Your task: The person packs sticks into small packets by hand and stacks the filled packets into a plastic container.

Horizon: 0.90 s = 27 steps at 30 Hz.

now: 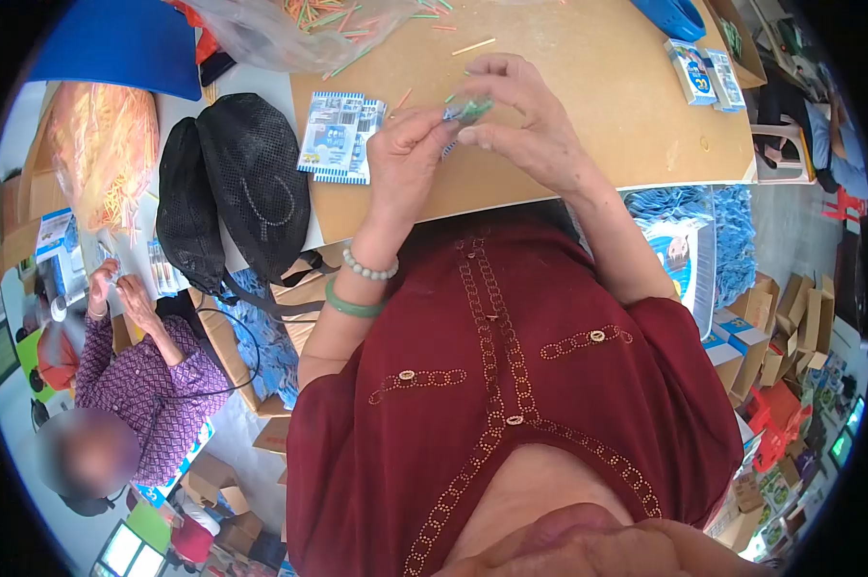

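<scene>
My left hand (405, 154) is closed in a pinch on a small clear plastic packet (470, 110) with green and blue showing in it. The exact contents are too small to make out. My right hand (535, 125) curves around the far side of the packet, its thumb and fingers apart; the thumb tip comes close to it. Flat blue-and-white printed packets (338, 139) lie on the table just left of my left hand. Several thin coloured sticks (474, 45) are scattered beyond my hands.
On the brown table (636, 125), a clear bag of coloured sticks (309, 29) lies at the back. Small blue-and-white boxes (693, 72) stand at right. A black mesh bag (246, 173) sits left. Another person (150, 375) works at far left. Cardboard boxes (770, 317) are stacked at right.
</scene>
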Each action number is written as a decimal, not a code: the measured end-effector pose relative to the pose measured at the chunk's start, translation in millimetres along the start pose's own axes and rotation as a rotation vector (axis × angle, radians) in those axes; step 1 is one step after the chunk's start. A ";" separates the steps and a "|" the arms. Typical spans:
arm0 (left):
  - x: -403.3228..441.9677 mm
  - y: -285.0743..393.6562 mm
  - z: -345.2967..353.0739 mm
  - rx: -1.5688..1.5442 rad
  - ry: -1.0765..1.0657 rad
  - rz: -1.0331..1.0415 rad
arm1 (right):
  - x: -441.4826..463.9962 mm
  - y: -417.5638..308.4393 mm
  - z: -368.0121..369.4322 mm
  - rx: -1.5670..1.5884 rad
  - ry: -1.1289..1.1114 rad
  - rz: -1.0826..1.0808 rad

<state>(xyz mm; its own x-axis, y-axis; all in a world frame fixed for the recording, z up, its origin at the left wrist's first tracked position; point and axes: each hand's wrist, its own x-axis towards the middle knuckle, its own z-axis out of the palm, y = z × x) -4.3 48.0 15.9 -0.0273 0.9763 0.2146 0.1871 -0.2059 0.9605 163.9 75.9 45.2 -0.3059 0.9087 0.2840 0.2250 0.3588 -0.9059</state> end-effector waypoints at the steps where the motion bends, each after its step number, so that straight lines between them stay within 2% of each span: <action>1: -0.9 -1.8 -1.3 -0.110 0.017 -0.061 | 0.3 -2.8 1.1 0.088 0.032 0.008; 2: -1.3 -2.9 -2.9 -0.112 0.023 -0.061 | 1.3 -0.1 2.2 0.087 0.026 0.006; 5: -2.2 -4.7 -7.0 -0.329 -0.035 -0.214 | 3.3 14.3 3.6 -0.103 -0.101 -0.174; 10: -0.9 -5.9 -6.4 -0.455 -0.069 -0.230 | -0.6 4.9 13.6 -0.303 -0.015 -0.260; 13: 2.7 -0.4 -6.8 -0.630 0.005 -0.283 | -2.0 3.9 -2.9 0.319 -0.068 0.193; 14: 2.5 0.2 -5.2 -0.629 0.000 -0.283 | -3.5 8.5 -1.2 0.319 -0.064 0.193; 17: 2.1 5.2 3.8 -0.703 -0.076 -0.299 | -8.4 30.6 6.6 0.272 -0.101 0.368; 18: 2.7 7.3 4.3 -0.705 -0.085 -0.293 | -8.3 30.2 4.9 0.269 -0.091 0.363; 21: 8.1 14.9 0.3 -0.294 -0.114 -0.376 | -10.2 19.3 -3.0 0.235 -0.166 0.362; 22: 9.8 16.4 3.3 -0.300 -0.140 -0.358 | -10.8 17.8 -5.4 0.221 -0.138 0.354; 25: 11.6 17.5 12.6 -0.408 -0.085 -0.130 | -16.6 24.0 -2.2 0.478 -0.073 0.188; 27: 16.2 23.5 24.1 -0.385 -0.100 -0.112 | -22.4 26.6 -6.0 0.494 -0.037 0.207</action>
<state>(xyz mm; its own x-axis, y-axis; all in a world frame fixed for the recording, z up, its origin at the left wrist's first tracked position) 23.3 60.6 37.7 0.0721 0.9919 0.1049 -0.1928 -0.0893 0.9772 182.3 66.4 16.6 -0.3360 0.9384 0.0804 -0.1750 0.0217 -0.9843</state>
